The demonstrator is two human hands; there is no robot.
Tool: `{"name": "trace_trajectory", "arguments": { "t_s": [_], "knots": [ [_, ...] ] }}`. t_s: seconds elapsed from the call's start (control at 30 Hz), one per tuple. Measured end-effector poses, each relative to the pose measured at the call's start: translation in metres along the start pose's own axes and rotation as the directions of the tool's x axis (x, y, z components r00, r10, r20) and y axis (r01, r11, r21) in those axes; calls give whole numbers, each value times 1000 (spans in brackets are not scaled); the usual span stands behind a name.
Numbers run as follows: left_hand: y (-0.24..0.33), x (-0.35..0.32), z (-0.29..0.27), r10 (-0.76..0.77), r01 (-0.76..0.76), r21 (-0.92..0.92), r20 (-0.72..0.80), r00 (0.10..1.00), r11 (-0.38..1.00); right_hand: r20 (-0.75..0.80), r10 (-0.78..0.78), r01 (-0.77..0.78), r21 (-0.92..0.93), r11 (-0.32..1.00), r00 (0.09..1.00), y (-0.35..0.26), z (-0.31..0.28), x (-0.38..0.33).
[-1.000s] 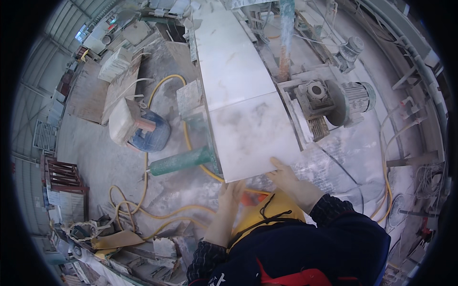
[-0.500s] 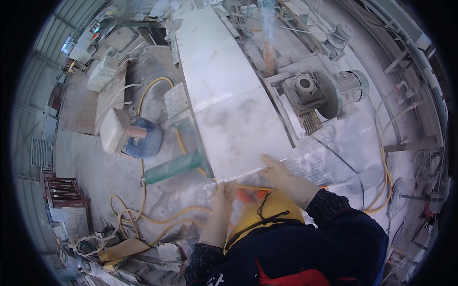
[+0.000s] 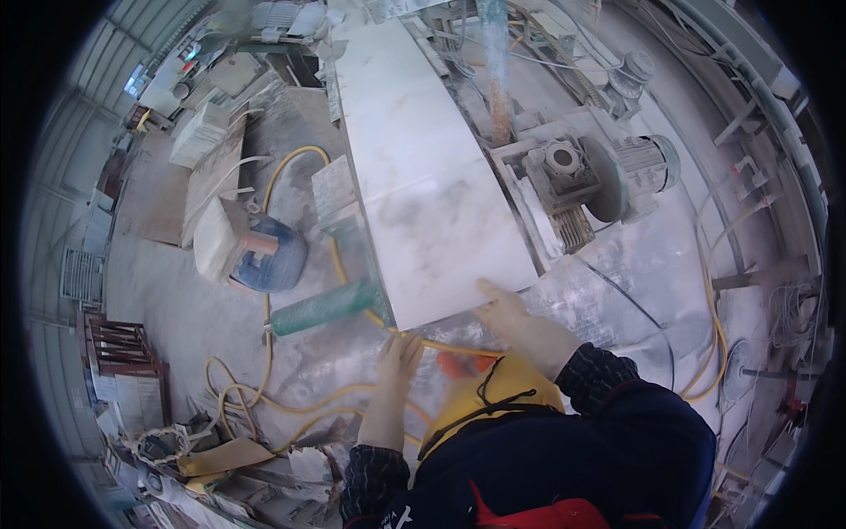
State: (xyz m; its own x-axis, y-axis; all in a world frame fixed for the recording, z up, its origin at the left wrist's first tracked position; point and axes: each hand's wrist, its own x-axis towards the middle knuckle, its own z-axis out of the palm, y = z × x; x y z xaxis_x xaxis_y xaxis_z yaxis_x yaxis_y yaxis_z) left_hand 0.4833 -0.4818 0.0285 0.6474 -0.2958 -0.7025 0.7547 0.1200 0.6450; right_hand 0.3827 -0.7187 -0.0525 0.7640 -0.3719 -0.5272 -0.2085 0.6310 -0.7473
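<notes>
A long white stone slab (image 3: 445, 238) with faint grey marks lies on a narrow machine bed and reaches toward me. At its near right corner, my right hand (image 3: 520, 331) has its fingertips over the edge, pinching the slab. My left hand (image 3: 399, 360) is just below the near left corner, fingers stretched up and slightly apart. Whether those fingertips touch the slab's underside cannot be made out. Both hands look pale and gloved or dusty. A yellow apron (image 3: 493, 397) with a dark tie covers my front.
A motor with gearbox (image 3: 564, 176) is mounted right of the bed; a green roller (image 3: 322, 309) juts out left. A blue container (image 3: 275, 260) stands on the dusty floor. Yellow hose (image 3: 264, 361) loops across the left side, and broken stone pieces (image 3: 313, 463) lie at lower left.
My left hand has shifted a little left and down from the slab's near edge. My right hand stays at its corner. The view has shifted slightly.
</notes>
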Motion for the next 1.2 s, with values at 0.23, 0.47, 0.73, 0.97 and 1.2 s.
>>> {"name": "trace_trajectory", "arguments": {
  "t_s": [0.23,0.47,0.73,0.97,1.2],
  "knots": [
    [-62,-28,-141,212,-213,64,25,977,975,127,2,-27,196,980,992,4,-18,7],
    [-129,-108,-289,316,-411,-554,-263,912,724,181,90,-119,157,980,979,-1,-22,7],
    [-152,-238,-337,36,-746,-196,-959,283,636,181,251,-303,374,876,951,-30,30,-33],
    [-217,-359,-394,369,-104,439,-842,-394,892,21,139,-136,408,903,990,-4,66,-6],
    [-324,-434,-430,587,341,481,-706,-395,808,190,136,-149,55,987,972,46,67,-18]
  ]
}}
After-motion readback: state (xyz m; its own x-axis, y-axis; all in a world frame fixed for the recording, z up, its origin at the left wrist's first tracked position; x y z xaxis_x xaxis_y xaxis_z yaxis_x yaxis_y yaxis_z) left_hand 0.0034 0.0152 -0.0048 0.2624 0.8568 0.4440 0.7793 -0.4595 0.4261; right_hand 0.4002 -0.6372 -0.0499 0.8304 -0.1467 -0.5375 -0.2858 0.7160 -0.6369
